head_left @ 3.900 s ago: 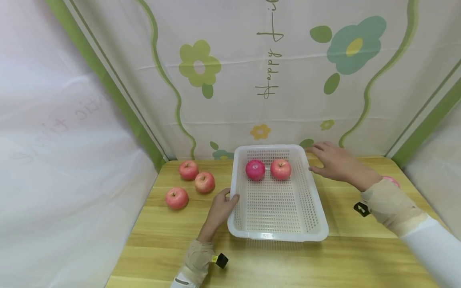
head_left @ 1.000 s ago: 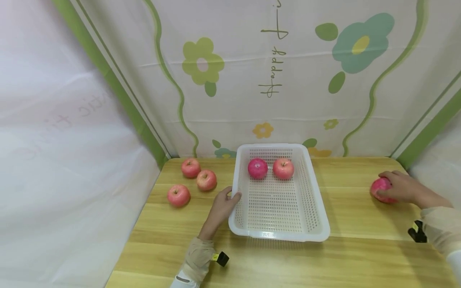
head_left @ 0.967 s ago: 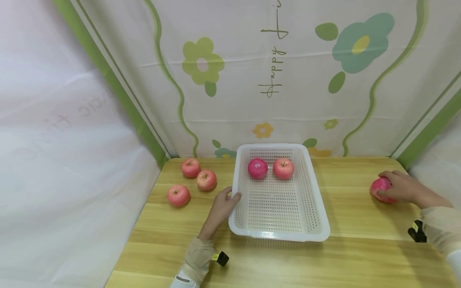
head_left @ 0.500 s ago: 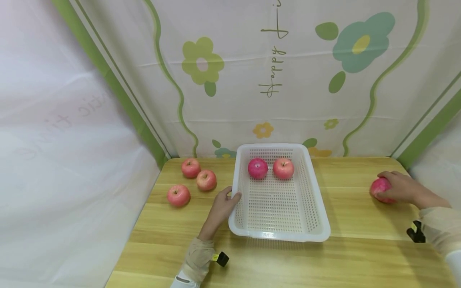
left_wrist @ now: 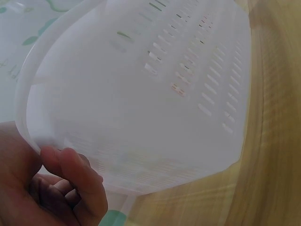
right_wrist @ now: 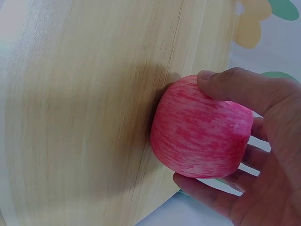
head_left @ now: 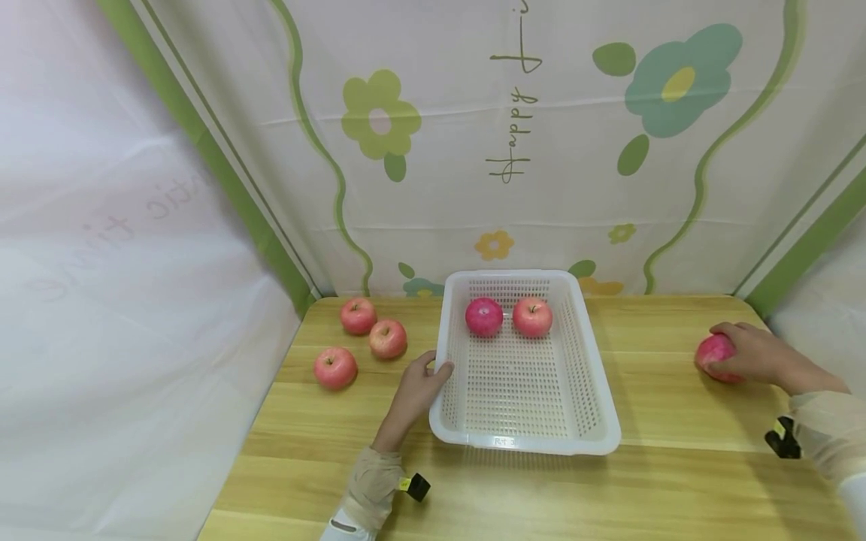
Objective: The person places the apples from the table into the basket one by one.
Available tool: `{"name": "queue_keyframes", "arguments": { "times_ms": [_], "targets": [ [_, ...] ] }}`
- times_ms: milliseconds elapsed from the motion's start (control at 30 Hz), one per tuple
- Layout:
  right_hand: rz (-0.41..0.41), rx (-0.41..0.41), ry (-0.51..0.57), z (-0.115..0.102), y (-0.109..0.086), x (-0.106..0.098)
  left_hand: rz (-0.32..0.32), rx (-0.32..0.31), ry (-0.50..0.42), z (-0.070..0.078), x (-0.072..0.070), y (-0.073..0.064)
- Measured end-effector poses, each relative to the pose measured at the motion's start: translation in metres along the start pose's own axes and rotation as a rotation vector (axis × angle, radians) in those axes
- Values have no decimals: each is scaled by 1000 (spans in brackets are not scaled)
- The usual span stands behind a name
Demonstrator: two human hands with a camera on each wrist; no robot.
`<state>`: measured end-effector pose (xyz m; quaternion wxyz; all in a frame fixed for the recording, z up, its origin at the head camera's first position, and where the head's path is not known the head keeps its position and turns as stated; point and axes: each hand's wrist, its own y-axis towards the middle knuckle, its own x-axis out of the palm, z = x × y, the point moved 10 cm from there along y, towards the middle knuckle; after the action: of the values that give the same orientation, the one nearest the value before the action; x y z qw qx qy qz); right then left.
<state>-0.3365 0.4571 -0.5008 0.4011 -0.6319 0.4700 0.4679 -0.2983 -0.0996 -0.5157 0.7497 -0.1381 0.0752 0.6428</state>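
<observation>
Right hand (head_left: 754,355) hides part of one apple (head_left: 714,355) (thumb and fingers (right_wrist: 204,193) round it), on right of table (head_left: 670,394). Left hand (head_left: 413,391) pinches basket (head_left: 514,387), fingers partly hidden. Two apples (head_left: 532,317) inside, three apples (head_left: 388,340) at left.

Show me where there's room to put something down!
A patch of bare table lies between the basket and the apple in the right hand; another borders the basket's near side. Inside, the basket's near part is free, with two apples at its far end. It's crowded by the basket's left rim: the left hand, three apples.
</observation>
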Motion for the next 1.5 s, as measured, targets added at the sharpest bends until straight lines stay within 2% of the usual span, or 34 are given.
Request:
{"name": "queue_keyframes", "arguments": {
  "times_ms": [900, 1500],
  "targets": [
    [38, -40, -15, -14, 3, -16, 4, 4, 1, 3, 1, -2],
    [76, -82, -7, -44, 8, -35, 0, 3, -2, 3, 1, -2]
  ]
}}
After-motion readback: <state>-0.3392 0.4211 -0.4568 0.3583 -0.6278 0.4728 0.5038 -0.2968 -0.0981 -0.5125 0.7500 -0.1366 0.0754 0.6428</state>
